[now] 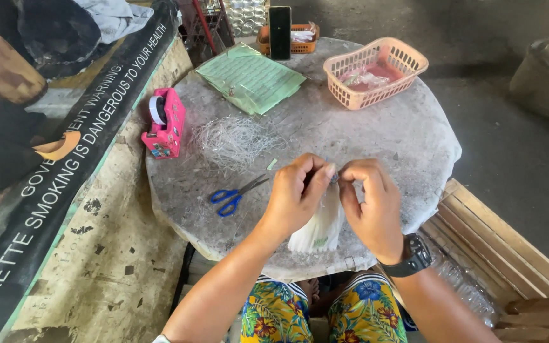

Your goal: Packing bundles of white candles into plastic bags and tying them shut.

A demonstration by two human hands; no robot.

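The left hand (297,194) and the right hand (370,203) meet fingertip to fingertip, both pinching the gathered top end of a small clear plastic bag packed with pale, whitish contents (319,228). The thumbs and forefingers are pressed together on the neck of the bag; what passes between them at the pinch is too small to tell. The bag hangs below the hands, over the near edge of a round, worn grey stone-like tabletop (382,136). The right wrist carries a black wristwatch (412,255). Left of the hands, a pair of blue-handled scissors (236,194) lies flat on the tabletop, blades slightly apart. Beyond it lies a loose tangle of thin pale strands (233,140), and at the left rim stands a pink tape dispenser (165,124). Farther back rest a stack of green printed sheets in clear wrap (250,77), a peach plastic basket (376,71), a smaller orange basket (300,39) and an upright black phone (279,32).
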